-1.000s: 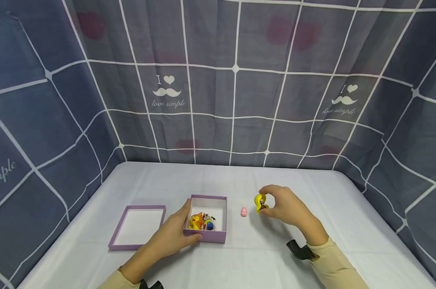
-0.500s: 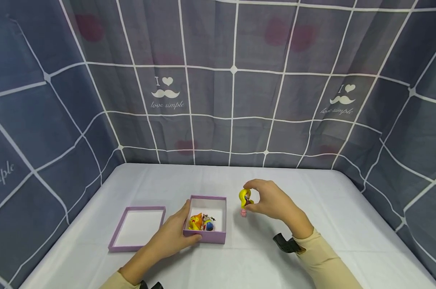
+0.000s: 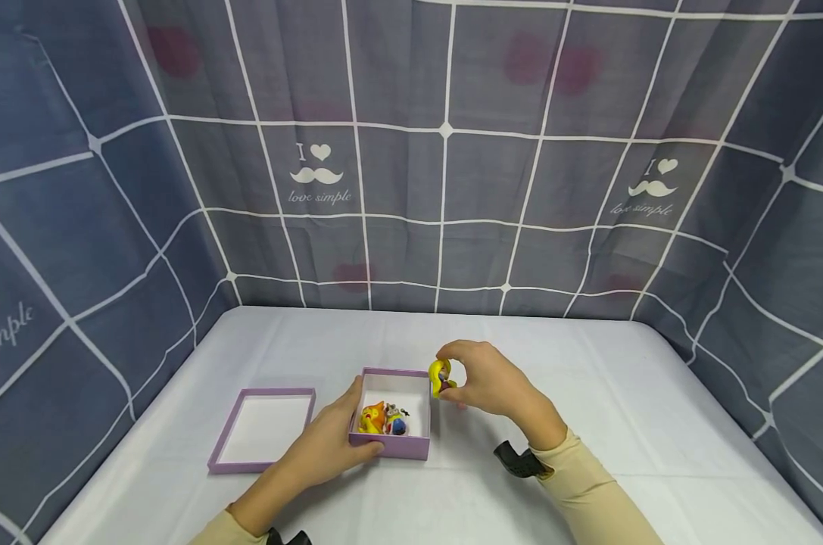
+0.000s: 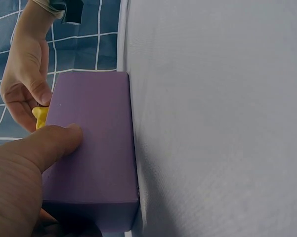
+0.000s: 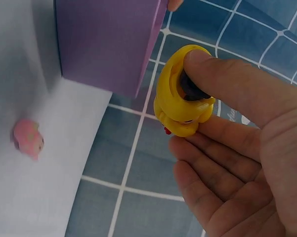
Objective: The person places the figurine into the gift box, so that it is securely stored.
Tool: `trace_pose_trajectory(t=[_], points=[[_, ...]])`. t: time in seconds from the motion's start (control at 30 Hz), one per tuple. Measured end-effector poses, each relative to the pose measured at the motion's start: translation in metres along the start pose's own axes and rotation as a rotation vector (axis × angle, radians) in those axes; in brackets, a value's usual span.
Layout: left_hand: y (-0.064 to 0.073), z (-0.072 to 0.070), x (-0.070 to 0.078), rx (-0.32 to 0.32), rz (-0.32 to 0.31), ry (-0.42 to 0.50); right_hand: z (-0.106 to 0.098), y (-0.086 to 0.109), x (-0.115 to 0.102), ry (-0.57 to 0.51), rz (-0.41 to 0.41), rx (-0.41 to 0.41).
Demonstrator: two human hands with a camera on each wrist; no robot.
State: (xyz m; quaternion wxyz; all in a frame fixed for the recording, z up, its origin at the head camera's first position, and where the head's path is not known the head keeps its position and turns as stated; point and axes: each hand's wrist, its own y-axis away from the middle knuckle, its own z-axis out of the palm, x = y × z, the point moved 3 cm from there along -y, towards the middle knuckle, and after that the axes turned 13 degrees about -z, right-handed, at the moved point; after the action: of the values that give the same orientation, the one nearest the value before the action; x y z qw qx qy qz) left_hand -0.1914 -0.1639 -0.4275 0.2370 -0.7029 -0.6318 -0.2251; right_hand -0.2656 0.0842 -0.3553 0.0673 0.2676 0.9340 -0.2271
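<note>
A purple box [image 3: 404, 448] with a white inside stands uncovered on the table. My left hand [image 3: 322, 435] holds it at its left side, thumb on the front wall [image 4: 96, 148]. Inside, along the front, lie an orange-yellow toy figure [image 3: 372, 418] and a smaller one with a blue part [image 3: 396, 424]. My right hand [image 3: 496, 382] pinches a yellow toy figurine [image 5: 170, 94] between thumb and fingers, raised beside the box's right rim. In the right wrist view a small pink toy figure [image 5: 27, 138] lies on the table; the right hand mostly hides it in the head view.
Left of the box a purple-edged white lid [image 3: 268, 428] lies on the white-covered table [image 3: 520, 492]. Dark checked curtains [image 3: 397, 174] close off the back and both sides.
My right hand has carried the yellow figurine leftward, over the pink toy, to the right edge of the box. The left hand and box have stayed in place.
</note>
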Motion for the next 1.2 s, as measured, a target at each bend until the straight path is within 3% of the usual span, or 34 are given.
trace_pose_trajectory(t=[0.6,1.2], points=[[0.000,0.001,-0.002,-0.002,0.022,0.010,0.033,-0.022,-0.018,-0.016,-0.038,-0.066],[0.001,0.000,0.001,-0.019,0.004,0.014,0.045,-0.027,-0.026,0.131,-0.059,-0.139]])
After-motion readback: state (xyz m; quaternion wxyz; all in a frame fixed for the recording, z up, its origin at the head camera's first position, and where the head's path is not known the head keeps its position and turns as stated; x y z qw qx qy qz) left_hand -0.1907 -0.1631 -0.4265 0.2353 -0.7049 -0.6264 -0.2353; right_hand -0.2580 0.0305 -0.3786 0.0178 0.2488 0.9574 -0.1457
